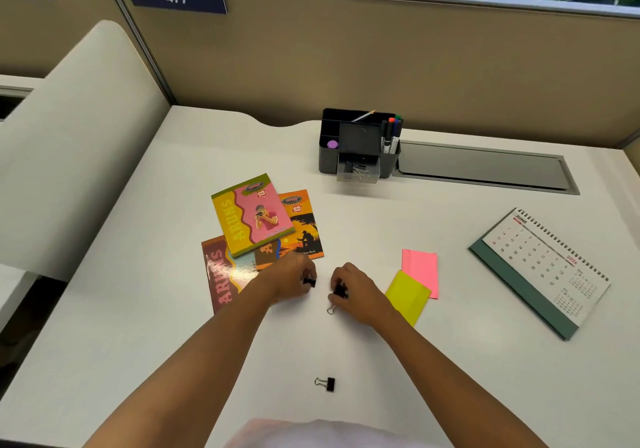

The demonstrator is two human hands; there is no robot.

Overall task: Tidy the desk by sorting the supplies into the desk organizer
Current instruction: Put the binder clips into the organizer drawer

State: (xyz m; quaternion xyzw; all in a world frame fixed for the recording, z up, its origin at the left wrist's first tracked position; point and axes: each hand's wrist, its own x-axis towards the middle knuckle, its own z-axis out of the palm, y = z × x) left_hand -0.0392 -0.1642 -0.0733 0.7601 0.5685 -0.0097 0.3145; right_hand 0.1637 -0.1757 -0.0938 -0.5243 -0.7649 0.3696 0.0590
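A loose binder clip (325, 384) lay near the desk's (450, 361) front edge. Mid-desk, the left hand (294, 279) and right hand (353, 290) each pinched a clip. Notebooks (254, 219) and sticky notes (415, 281) remained unsorted; toward the back edge, the organizer (358, 146) already held markers (391, 134).

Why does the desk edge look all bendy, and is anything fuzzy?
Head view: the wide lens bows the partition and desk edges; light is soft and even with faint shadows; the calendar numbers and the clips under both hands are slightly blurred.
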